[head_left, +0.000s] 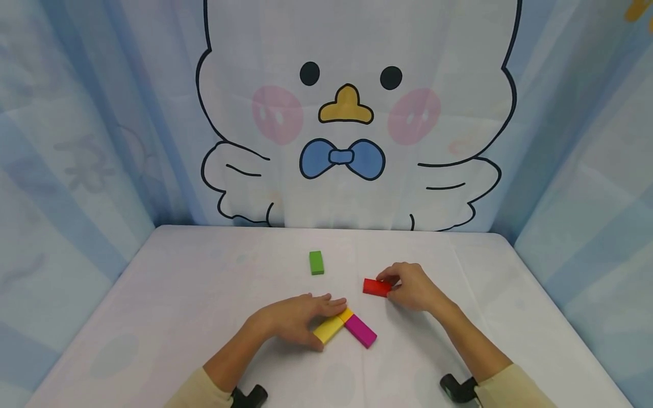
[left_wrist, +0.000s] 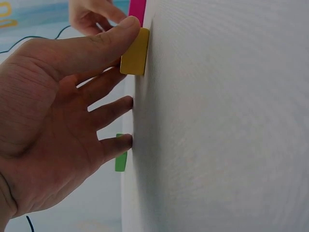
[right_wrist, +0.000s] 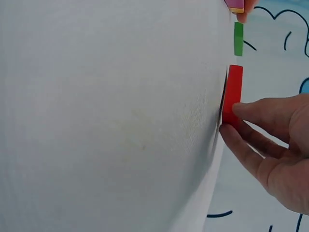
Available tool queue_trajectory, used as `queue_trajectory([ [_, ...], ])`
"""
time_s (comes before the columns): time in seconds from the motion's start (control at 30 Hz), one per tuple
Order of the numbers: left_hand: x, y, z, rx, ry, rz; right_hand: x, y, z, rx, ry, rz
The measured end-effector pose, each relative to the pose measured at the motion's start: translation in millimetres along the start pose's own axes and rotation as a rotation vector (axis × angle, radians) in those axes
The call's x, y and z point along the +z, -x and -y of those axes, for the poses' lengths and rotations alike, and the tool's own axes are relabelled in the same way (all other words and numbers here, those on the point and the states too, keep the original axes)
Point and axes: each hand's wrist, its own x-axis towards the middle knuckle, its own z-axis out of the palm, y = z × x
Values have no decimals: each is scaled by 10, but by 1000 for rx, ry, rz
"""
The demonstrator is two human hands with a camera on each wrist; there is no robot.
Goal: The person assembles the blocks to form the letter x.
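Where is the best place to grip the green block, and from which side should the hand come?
Probably from above, pinching the two long sides of the green block. It lies flat on the white table, apart from the other blocks, with both long sides free.

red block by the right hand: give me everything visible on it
The red block is a small flat rectangular bar, plain solid red, smooth with a slight sheen, possibly painted wood or plastic. It lies flat on the white table, long side roughly across the head view. The right hand pinches its right end, thumb and fingertips on it. It sits apart from the green block and the magenta block.
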Motion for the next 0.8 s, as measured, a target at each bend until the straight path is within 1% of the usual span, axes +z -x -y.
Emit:
queue_trajectory([
  [0.17,-3,-3,-13,-8,0,0,-26,15,-11,-25,-16,22],
  [0.37,2,-8,-16,1,-8,1,-54,47,-20,-40,-42,62],
  [0.57,6,-6,-22,-11,-11,3,-84,65,-55,-128,-52,93],
  [0.67,6,-5,-18,1,-18,-3,-109,64,-71,-174,-54,105],
  [0.8,14,-11,-10,13,-30,-8,-133,56,-75,-204,-55,124],
])
